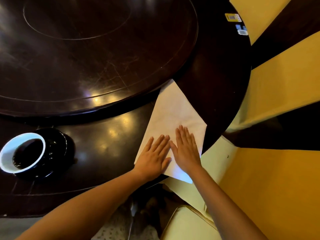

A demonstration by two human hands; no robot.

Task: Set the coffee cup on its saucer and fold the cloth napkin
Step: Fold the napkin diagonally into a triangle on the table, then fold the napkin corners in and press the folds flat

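A white cloth napkin (173, 111) lies folded into a triangle on the dark table, its tip pointing away toward the turntable. My left hand (154, 156) and my right hand (186, 149) lie flat side by side on its near part, fingers straight, pressing it down. A near corner of the napkin hangs past the table edge. At the far left a black coffee cup (22, 153) with a white inside, holding dark coffee, stands on a black saucer (57, 146).
A large dark wooden turntable (86, 49) fills the middle of the round table (221, 70). Small stickers (237, 23) sit near the table's far right edge. Yellow-covered chairs (277, 101) stand to the right and below.
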